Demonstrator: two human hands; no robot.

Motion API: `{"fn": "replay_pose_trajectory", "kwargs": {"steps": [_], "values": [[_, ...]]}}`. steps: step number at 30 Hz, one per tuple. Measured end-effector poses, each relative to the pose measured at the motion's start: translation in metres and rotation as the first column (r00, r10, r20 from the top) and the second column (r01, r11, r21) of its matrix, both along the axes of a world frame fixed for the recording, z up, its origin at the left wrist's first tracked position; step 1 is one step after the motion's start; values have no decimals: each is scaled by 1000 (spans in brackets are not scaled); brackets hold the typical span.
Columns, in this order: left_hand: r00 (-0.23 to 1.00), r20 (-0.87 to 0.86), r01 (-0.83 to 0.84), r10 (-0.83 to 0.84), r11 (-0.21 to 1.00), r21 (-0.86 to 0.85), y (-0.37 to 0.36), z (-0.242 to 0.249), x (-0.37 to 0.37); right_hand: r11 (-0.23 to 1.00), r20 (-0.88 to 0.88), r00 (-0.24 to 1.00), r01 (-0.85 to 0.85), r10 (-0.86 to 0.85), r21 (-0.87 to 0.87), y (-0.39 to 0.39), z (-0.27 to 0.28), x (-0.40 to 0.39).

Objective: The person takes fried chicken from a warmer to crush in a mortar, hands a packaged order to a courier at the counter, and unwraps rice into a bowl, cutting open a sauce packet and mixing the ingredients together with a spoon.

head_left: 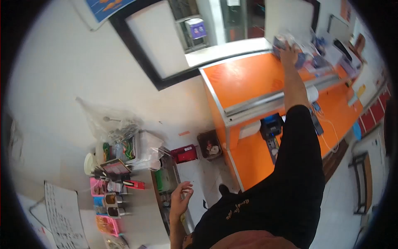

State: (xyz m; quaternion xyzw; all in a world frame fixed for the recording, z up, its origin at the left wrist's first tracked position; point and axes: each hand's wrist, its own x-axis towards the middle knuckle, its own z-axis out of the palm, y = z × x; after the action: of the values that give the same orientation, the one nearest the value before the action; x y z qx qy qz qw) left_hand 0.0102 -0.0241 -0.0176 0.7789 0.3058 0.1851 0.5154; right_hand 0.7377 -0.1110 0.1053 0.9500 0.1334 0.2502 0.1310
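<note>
My right arm stretches across an orange counter (244, 81). My right hand (289, 54) is at a pile of clear plastic bags (304, 47) with dark blue contents on the counter's upper ledge. Its fingers look apart and touch the near edge of the pile; a firm grip does not show. Low in the view, my left hand (181, 197) hangs over the floor beside a side table. Its fingers are loosely bent, and nothing shows in them.
Below the ledge, a small black device (271, 124) and a phone (317, 124) with a white cable lie on the counter. A waste bin (209, 145) and red box (184, 154) stand on the floor. Pink baskets (107, 225) and utensils in plastic are at the left.
</note>
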Motion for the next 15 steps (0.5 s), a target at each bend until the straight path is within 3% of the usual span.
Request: {"fn": "replay_pose_trajectory", "kwargs": {"steps": [2,4,7,8,9,10,12,13,14,15], "values": [[999,41,7,-7,1000,1,-5,-3,0,1000,20,1000,10,-10,28,15,1,2],[1000,-6,-9,9,1000,10,-15,-8,-8,994,408,913,-30,-14,103,34,-34,55],[998,-2,-68,68,994,85,-29,-4,-37,908,177,980,-158,95,389,65,30,-42],[993,-5,-119,120,986,113,-35,-3,-52,873,278,829,-442,485,-206,54,24,-35],[987,-9,-158,161,980,122,-44,0,-67,647,161,693,-717,703,260,49,50,-114],[980,-3,-199,201,973,115,-52,-4,-75,213,191,433,-723,881,657,45,76,-195],[955,80,-292,286,953,80,-76,-5,-101,-12,60,44,-707,997,707,26,75,-280],[939,74,-343,336,933,113,-93,-6,-120,-86,2,-271,-298,963,951,15,60,-321],[922,69,-387,381,911,144,-112,-8,-135,-228,-30,-520,-424,854,876,19,44,-361],[905,74,-425,419,896,125,-133,-11,-149,-301,18,-805,-201,593,932,31,24,-412]]}}
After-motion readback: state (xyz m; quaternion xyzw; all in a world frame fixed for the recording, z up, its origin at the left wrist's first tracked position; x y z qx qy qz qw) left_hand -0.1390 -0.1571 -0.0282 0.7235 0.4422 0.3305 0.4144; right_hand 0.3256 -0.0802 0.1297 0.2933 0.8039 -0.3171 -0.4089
